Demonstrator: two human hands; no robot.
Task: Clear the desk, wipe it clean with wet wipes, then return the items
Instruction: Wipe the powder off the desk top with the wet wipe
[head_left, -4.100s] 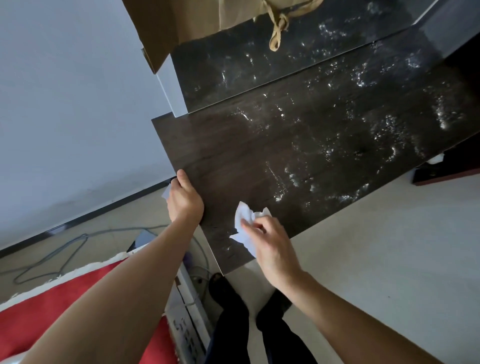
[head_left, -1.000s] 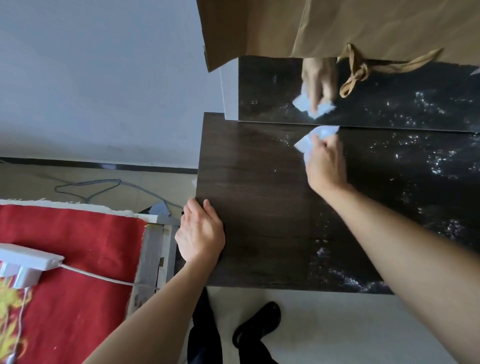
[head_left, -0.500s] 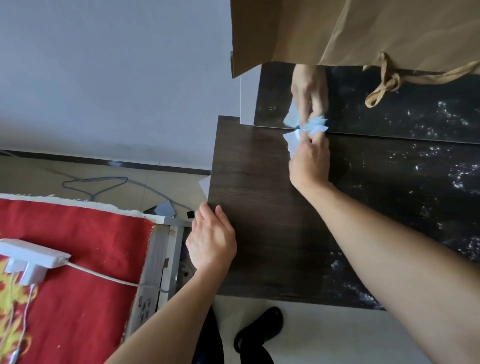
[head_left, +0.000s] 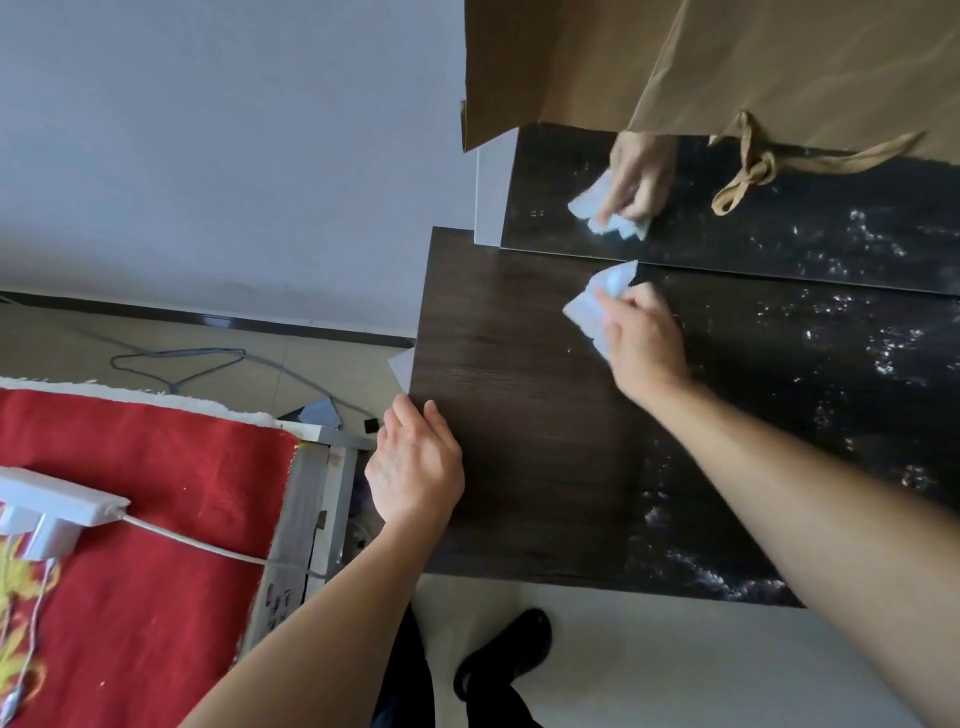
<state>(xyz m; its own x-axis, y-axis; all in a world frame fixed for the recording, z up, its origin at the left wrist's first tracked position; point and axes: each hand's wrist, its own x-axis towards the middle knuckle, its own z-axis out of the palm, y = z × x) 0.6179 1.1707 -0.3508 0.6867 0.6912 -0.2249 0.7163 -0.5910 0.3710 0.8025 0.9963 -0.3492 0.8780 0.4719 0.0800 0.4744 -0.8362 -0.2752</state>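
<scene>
1. Dark wood desk (head_left: 545, 441) against a pale wall — glossy back panel (head_left: 805, 223) mirrors the wiping hand.
2. Right hand (head_left: 647, 345) — fingers pinched on a crumpled wet wipe (head_left: 597, 306), pressed near the desk's rear edge.
3. Left hand (head_left: 415, 467) lies flat, fingers loosely spread, on the desk's left edge.
4. Specks to the right, possibly moisture.
</scene>
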